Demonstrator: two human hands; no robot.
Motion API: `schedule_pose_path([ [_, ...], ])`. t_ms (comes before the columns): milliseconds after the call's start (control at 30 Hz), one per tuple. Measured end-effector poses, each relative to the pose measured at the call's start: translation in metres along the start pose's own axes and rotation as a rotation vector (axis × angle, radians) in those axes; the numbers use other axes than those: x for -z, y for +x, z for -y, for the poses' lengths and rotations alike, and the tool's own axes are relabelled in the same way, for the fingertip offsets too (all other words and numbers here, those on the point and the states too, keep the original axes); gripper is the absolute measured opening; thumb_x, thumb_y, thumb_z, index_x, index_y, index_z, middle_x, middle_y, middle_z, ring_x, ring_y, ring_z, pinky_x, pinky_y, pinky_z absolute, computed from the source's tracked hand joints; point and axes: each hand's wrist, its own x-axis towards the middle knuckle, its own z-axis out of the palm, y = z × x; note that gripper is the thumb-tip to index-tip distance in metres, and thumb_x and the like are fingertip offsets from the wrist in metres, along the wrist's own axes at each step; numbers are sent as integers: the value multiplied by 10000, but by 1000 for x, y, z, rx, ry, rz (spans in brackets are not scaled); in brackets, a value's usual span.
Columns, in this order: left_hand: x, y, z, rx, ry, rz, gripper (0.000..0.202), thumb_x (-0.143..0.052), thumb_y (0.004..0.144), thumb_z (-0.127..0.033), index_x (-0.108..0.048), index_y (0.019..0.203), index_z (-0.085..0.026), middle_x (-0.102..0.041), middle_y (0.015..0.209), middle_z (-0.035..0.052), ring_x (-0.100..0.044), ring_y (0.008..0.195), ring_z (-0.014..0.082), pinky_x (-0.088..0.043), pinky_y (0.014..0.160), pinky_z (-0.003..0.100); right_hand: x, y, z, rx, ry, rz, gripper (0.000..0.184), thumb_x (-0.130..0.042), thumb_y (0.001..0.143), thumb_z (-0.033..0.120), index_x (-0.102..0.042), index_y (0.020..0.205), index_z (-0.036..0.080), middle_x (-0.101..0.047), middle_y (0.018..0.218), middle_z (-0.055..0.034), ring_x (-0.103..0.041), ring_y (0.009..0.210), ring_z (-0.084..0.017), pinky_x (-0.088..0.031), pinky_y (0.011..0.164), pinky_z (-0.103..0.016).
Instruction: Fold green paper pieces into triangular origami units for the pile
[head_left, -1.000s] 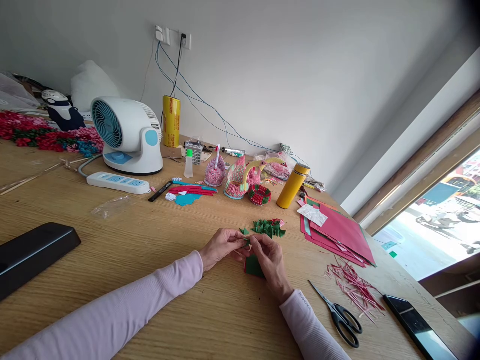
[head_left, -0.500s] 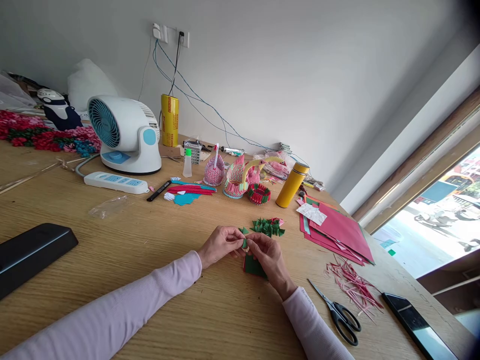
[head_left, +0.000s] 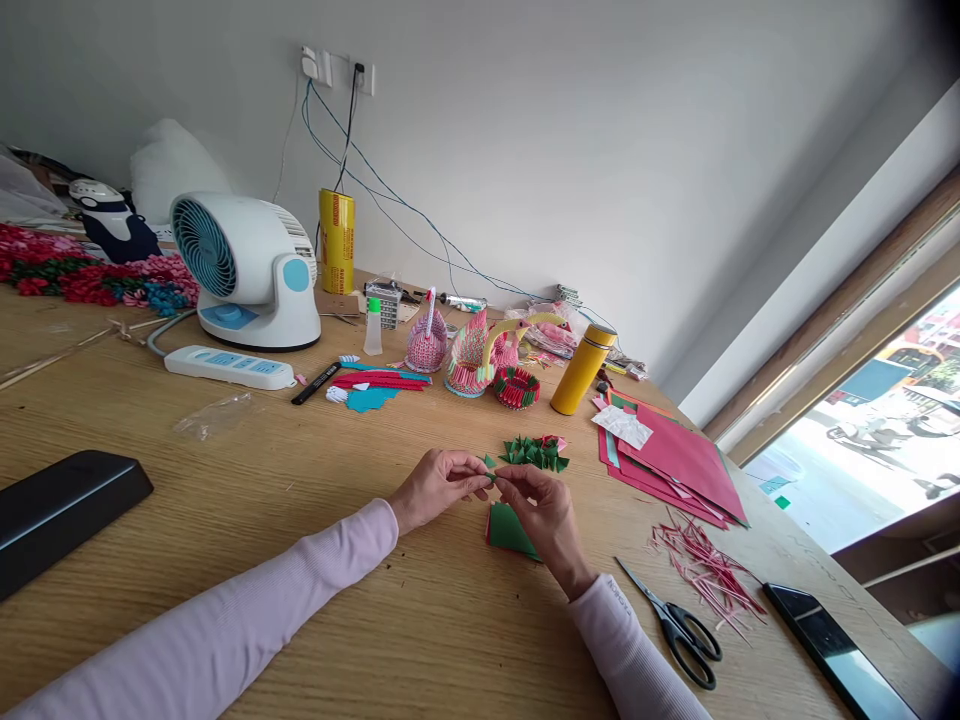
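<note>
Between the fingertips of both hands is a small folded piece of green paper (head_left: pixel 490 476), mostly covered by the fingers. My left hand (head_left: pixel 439 488) pinches it from the left, and my right hand (head_left: pixel 541 508) pinches it from the right. Just beyond them lies a pile of folded green paper triangles (head_left: pixel 534 454) with a little pink among them. Under my right hand, flat on the table, rests a stack of green paper rectangles (head_left: pixel 511 530) with a red edge showing.
Black-handled scissors (head_left: pixel 679 625) lie right of my right forearm, near red paper strips (head_left: pixel 709 570) and a phone (head_left: pixel 832 640). Red paper sheets (head_left: pixel 675 455) and a yellow flask (head_left: pixel 583 370) stand farther back. Paper swans (head_left: pixel 480 355) and a white fan (head_left: pixel 251 270) are behind.
The green paper between my fingers now shows less and lies flatter. My right hand has shifted slightly, uncovering more of the green stack.
</note>
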Motion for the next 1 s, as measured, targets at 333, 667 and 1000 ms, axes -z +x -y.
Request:
schedule_pose_path([
  [333, 6, -6, 2, -349, 735, -46, 163, -504, 868, -241, -655, 878, -181, -653, 894, 41, -608, 806, 145, -446, 713, 222, -7, -3, -2, 263, -429, 22, 134, -519, 864, 176, -644, 822, 200, -649, 840, -38, -598, 777, -158, -445, 697, -252],
  [667, 6, -12, 0, -395, 1197, 72, 279, -376, 907, -172, -629, 790, -178, -622, 783, 37, -565, 749, 173, -416, 673, 253, -22, -7, -4, 320, -803, 159, 187, -497, 875, 129, -655, 796, 189, -647, 838, -51, -563, 791, -173, -396, 762, -282],
  [1000, -14, -39, -3, -296, 1282, 53, 325, -384, 781, -42, -608, 992, -144, -631, 1001, 101, -569, 951, 219, -421, 902, 360, -29, -22, 14, 262, -974, 191, 149, -515, 817, 140, -616, 915, 187, -606, 923, -77, -497, 918, -231, -329, 842, -363],
])
